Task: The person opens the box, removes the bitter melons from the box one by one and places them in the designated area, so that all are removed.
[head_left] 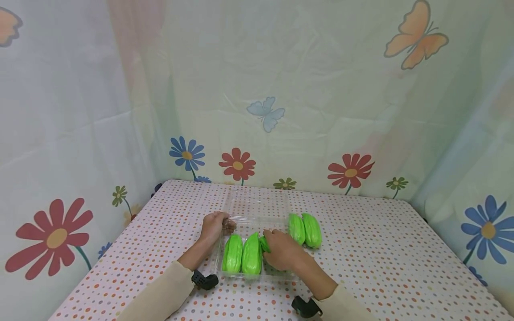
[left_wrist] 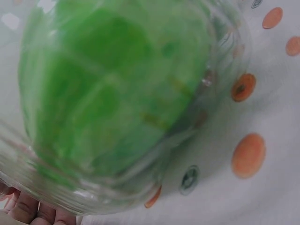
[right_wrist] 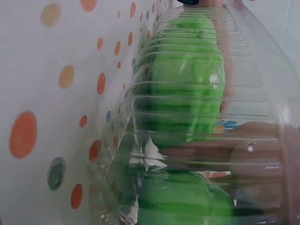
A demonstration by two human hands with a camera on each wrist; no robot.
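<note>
Right hand (head_left: 282, 250) grips a green fruit (head_left: 264, 244) within the clear container (head_left: 277, 277).
Left hand (head_left: 213, 226) grips the container's back-left edge. The gripped fruit is right of two seated fruits (head_left: 251, 256); two outer fruits (head_left: 312, 230) lie on the dotted table (head_left: 361, 267), just beside the container's right side.

A hanging cloth wall (head_left: 329, 89), creased and pale green, fills the background at twelve o'clock, with side walls at nine (head_left: 60, 125) and three (head_left: 478, 178). Orange butterflies show at two (head_left: 417, 36) and, cut by the frame, at ten (head_left: 7, 27); a pale blue butterfly (head_left: 270, 115) sits near twelve. Large flowers, red (head_left: 56, 238) between eight and nine and blue (head_left: 487, 230) between three and four, decorate the sides. Toward six spreads a table (head_left: 373, 254) in pale dotted cloth, under soft, even light.
</note>
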